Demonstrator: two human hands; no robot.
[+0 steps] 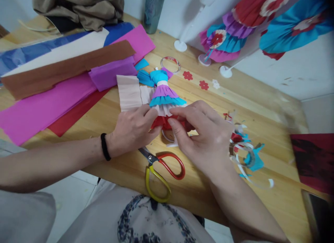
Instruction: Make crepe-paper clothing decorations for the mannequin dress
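Observation:
A small crepe-paper dress point(164, 92) lies on the wooden table, with a blue top and ruffled layers of purple, blue, white and red. My left hand point(134, 130) is closed at the left side of its lower ruffles. My right hand point(205, 135) pinches the right side of the hem, thumb and forefinger at the white and red layers. Fingers partly cover the red ruffle point(164, 123). Just below my hands lie scissors point(158, 163) with one red and one yellow handle. Part of a tape roll point(167, 135) shows under the hem.
Folded crepe-paper sheets point(70, 65) spread across the left. Paper flowers point(203, 85) and a clear ring point(171, 64) lie beyond the dress. Paper scraps point(247, 156) are piled at right. Finished paper dresses on white stands point(225, 71) line the wall. A phone point(317, 211) sits lower right.

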